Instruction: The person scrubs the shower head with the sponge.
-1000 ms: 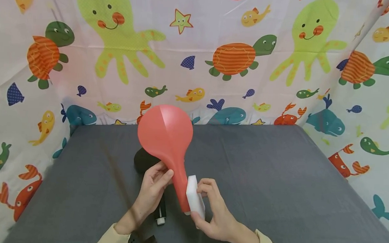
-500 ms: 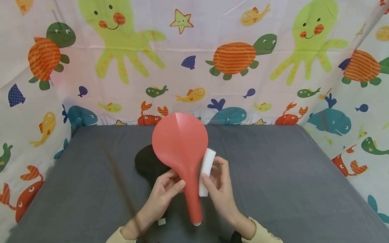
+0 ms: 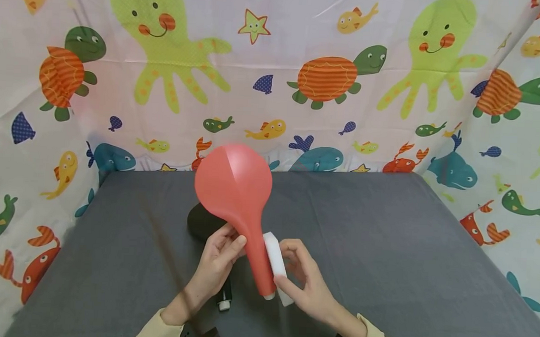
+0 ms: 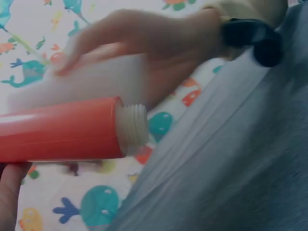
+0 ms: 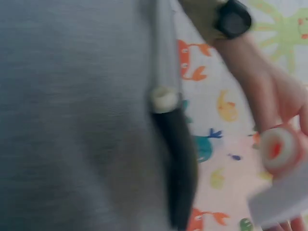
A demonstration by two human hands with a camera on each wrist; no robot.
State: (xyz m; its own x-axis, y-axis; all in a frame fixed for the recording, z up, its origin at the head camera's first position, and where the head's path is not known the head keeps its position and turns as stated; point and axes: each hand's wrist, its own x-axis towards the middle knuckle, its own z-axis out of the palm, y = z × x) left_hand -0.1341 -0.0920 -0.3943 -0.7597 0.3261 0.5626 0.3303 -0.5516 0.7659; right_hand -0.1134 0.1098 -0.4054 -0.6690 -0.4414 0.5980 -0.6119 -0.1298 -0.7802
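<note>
My left hand (image 3: pixel 215 261) holds a red maraca-shaped object (image 3: pixel 234 187) by its neck, thumb in front and fingers behind. Its round head tilts up and away, and the narrow handle points down toward me. A pale threaded end (image 4: pixel 133 129) sticks out of that handle in the left wrist view. In my right hand (image 3: pixel 306 283) a white sponge-like block (image 3: pixel 275 264) is pinched between thumb and fingers, lying along the right side of the handle. The block and right hand are blurred in the left wrist view.
On the grey cloth-covered table (image 3: pixel 384 254), a black object of similar shape (image 3: pixel 202 222) lies behind the left hand, partly hidden, its white-ended handle (image 3: pixel 224 297) toward me. A curtain printed with sea animals (image 3: pixel 255 87) stands around the table's back and sides.
The white block went up along the red object's right side and then back down along the handle. The red object shifted right and nearer, then returned left.
</note>
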